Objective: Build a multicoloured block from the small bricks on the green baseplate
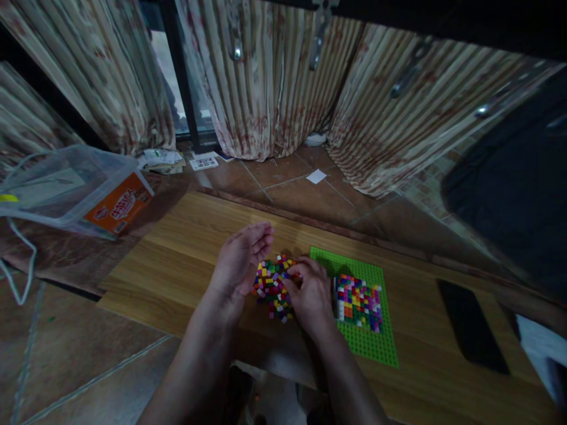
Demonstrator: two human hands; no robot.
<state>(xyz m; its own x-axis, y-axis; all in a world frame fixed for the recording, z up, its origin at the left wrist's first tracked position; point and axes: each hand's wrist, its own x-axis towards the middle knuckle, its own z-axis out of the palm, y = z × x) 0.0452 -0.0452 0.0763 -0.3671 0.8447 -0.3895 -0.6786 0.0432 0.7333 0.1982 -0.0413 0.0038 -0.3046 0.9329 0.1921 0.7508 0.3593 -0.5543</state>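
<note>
A heap of small coloured bricks [271, 287] lies on a low wooden board [177, 254]. My left hand [241, 258] rests on its edge at the heap's left side, fingers stretched out together, palm facing the bricks. My right hand [310, 292] lies over the heap's right side, fingers curled down into the bricks; what they pinch is hidden. Just right of that hand a green baseplate [370, 348] carries a patch of coloured bricks [358, 301] pressed onto it.
A black phone [472, 326] lies on the board's right part. A clear plastic box [75, 189] with an orange label sits on the tiled floor at left, with papers [177, 159] behind. Curtains [274, 82] hang at the back; dark cloth [514, 183] at right.
</note>
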